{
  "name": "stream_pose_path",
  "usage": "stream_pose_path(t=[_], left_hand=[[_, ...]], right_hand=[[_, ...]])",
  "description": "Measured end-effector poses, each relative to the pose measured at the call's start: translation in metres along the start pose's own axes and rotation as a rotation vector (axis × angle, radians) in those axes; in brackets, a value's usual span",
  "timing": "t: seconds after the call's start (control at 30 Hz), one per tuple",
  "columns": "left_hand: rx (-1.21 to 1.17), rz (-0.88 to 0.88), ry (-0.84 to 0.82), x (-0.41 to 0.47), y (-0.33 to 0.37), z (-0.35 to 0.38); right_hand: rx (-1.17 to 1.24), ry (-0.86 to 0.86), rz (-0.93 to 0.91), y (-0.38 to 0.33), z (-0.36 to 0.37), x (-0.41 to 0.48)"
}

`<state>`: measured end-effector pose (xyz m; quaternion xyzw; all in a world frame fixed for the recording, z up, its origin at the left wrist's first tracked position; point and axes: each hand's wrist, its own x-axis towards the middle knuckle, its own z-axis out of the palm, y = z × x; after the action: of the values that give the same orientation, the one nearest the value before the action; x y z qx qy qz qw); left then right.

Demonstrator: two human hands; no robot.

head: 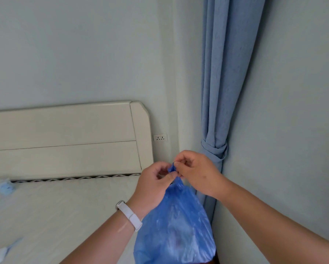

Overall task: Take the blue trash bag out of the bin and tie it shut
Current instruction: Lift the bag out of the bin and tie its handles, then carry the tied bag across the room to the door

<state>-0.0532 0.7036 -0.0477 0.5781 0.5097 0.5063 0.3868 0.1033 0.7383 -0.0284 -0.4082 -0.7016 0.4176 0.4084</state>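
Observation:
The blue trash bag (176,231) hangs in the air in front of me, bulging with contents, its top gathered into a narrow twisted neck. My left hand (154,184), with a white band on the wrist, pinches the neck from the left. My right hand (197,172) pinches the small blue tip of the neck from the right, thumb and forefinger closed on it. Both hands touch at the bag's top. The bin is out of sight.
A cream headboard (68,138) and a white mattress (55,210) lie to the left. A wall socket (160,137) sits beside the headboard. A blue tied-back curtain (222,92) hangs in the corner right behind my hands.

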Motion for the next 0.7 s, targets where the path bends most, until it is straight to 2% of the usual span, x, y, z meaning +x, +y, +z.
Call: stream_pose_path(t=[0.13, 0.23, 0.3, 0.47, 0.7], left_hand=[[0.013, -0.012, 0.059, -0.002, 0.005, 0.001], [-0.001, -0.01, 0.129, -0.003, 0.015, 0.001], [-0.003, -0.002, 0.14, -0.003, 0.021, 0.0], [-0.089, -0.024, 0.161, -0.008, 0.04, 0.01], [-0.11, -0.049, 0.266, -0.037, 0.057, 0.024]], right_hand=[[-0.016, 0.014, -0.084, 0.003, -0.001, -0.006], [-0.324, -0.015, -0.185, 0.02, -0.011, -0.021], [-0.43, -0.074, -0.222, 0.033, -0.017, -0.033], [-0.462, -0.131, -0.215, 0.051, -0.014, -0.047], [-0.339, -0.183, -0.251, 0.06, 0.011, -0.062]])
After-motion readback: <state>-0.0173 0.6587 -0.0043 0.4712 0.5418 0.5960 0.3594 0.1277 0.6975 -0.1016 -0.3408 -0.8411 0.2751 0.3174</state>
